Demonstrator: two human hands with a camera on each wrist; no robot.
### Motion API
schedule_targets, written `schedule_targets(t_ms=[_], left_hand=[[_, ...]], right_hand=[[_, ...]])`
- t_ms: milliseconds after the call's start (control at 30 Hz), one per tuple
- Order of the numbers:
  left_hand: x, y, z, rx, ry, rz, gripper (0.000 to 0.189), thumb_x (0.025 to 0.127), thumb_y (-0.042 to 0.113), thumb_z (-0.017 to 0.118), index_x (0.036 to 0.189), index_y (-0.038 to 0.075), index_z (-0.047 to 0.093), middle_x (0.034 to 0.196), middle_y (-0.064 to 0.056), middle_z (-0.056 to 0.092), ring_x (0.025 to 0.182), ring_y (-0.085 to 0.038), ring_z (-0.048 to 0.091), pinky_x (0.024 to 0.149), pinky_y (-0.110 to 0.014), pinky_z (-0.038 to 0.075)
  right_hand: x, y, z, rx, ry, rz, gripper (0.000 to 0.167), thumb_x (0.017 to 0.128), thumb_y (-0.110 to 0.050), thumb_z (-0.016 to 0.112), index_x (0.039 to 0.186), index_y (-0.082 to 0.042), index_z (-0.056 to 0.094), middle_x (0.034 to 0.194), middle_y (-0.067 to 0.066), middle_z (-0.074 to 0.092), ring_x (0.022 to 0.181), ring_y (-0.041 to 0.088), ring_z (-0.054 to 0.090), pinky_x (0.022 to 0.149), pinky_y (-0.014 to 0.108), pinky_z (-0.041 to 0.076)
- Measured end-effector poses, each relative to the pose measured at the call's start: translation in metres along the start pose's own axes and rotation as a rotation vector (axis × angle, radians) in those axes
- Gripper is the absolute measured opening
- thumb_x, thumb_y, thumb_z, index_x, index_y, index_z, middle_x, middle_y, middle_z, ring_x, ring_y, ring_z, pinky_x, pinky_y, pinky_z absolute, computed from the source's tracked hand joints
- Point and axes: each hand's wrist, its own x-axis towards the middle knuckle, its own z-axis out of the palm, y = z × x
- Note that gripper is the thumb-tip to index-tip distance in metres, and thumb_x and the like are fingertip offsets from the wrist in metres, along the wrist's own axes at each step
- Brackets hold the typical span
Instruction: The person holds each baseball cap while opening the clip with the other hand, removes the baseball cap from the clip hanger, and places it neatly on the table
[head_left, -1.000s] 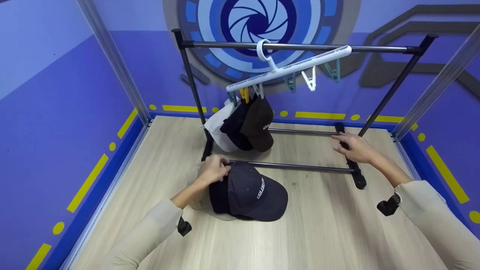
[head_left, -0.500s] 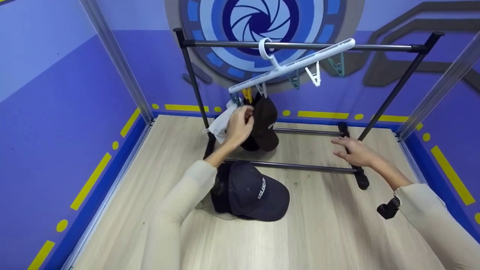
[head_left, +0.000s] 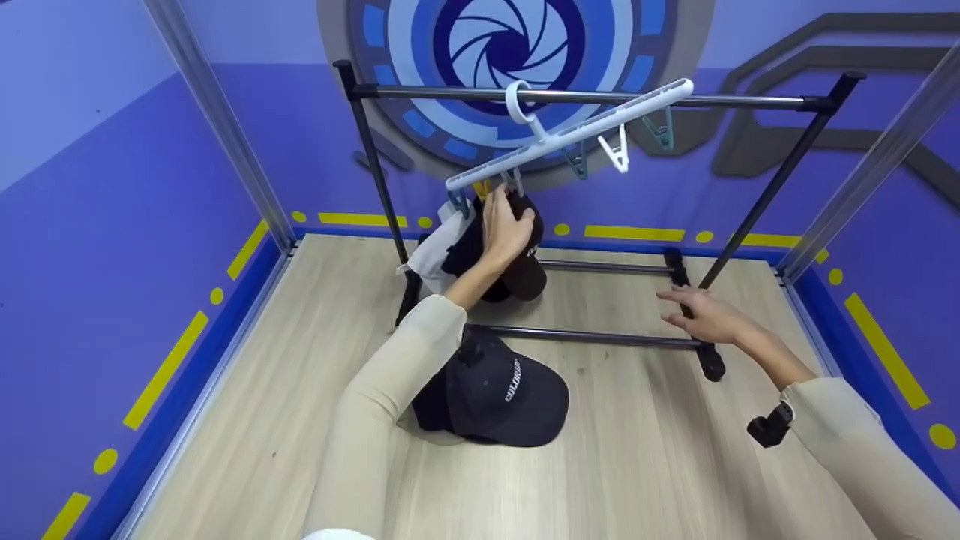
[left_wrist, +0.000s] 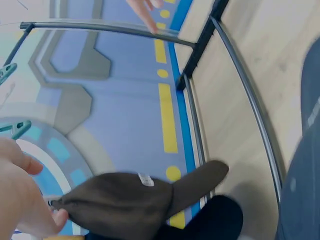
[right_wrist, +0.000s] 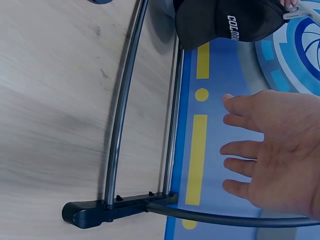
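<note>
In the head view, my left hand (head_left: 506, 229) reaches up to the dark brown cap (head_left: 527, 279), its fingers at the cap's clipped top edge and the thumb apart from them. A grey clip (head_left: 513, 180) meets the cap there, partly behind the fingers. The left wrist view shows a fingertip touching the brown cap (left_wrist: 120, 205) beside the clip. A black cap (head_left: 463, 251) and a white cap (head_left: 433, 259) hang just left, from a yellow clip (head_left: 481, 189) and a teal clip (head_left: 459, 202). My right hand (right_wrist: 280, 150) hovers, fingers spread and holding nothing, near the rack's right foot.
The white hanger (head_left: 570, 137) tilts on the rack's top bar (head_left: 735, 100), its left end lower. Several clips on its right half hold nothing. A navy cap (head_left: 517, 401) lies on the wooden floor (head_left: 637, 450) over a beige one. Blue walls (head_left: 247, 135) stand around.
My left hand has left the caps on the floor and risen to the hanging caps, then shifted right onto the brown one. The hanger's right end is higher. The right hand stays about in place.
</note>
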Motion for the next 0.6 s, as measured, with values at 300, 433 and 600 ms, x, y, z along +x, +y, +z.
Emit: schedule_targets(t_ms=[300, 433, 600], left_hand=[[0.013, 0.011, 0.005, -0.049, 0.030, -0.148, 0.059, 0.101, 0.020, 0.060, 0.154, 0.005, 0.039, 0.152, -0.014, 0.052, 0.143, -0.028, 0.047, 0.119, -0.037, 0.036], [0.021, 0.013, 0.009, -0.053, 0.094, -0.184, 0.049, 0.101, 0.028, 0.062, 0.144, 0.007, 0.050, 0.142, -0.011, 0.061, 0.136, -0.027, 0.054, 0.113, -0.038, 0.043], [0.027, 0.015, 0.010, -0.029, 0.178, -0.242, 0.037, 0.099, 0.043, 0.064, 0.121, 0.014, 0.063, 0.124, -0.005, 0.070, 0.123, -0.025, 0.064, 0.099, -0.041, 0.051]], right_hand=[[0.003, -0.002, 0.004, 0.026, -0.035, 0.012, 0.046, 0.104, -0.015, 0.058, 0.141, 0.012, 0.051, 0.146, 0.045, 0.041, 0.140, 0.063, 0.032, 0.111, 0.073, 0.029], [0.005, -0.003, 0.006, 0.026, -0.031, 0.003, 0.046, 0.104, -0.015, 0.058, 0.140, 0.012, 0.052, 0.146, 0.044, 0.042, 0.140, 0.061, 0.034, 0.111, 0.072, 0.030], [0.007, -0.007, 0.007, 0.021, -0.017, -0.005, 0.045, 0.103, -0.014, 0.058, 0.139, 0.012, 0.053, 0.146, 0.043, 0.043, 0.139, 0.061, 0.037, 0.111, 0.071, 0.031]])
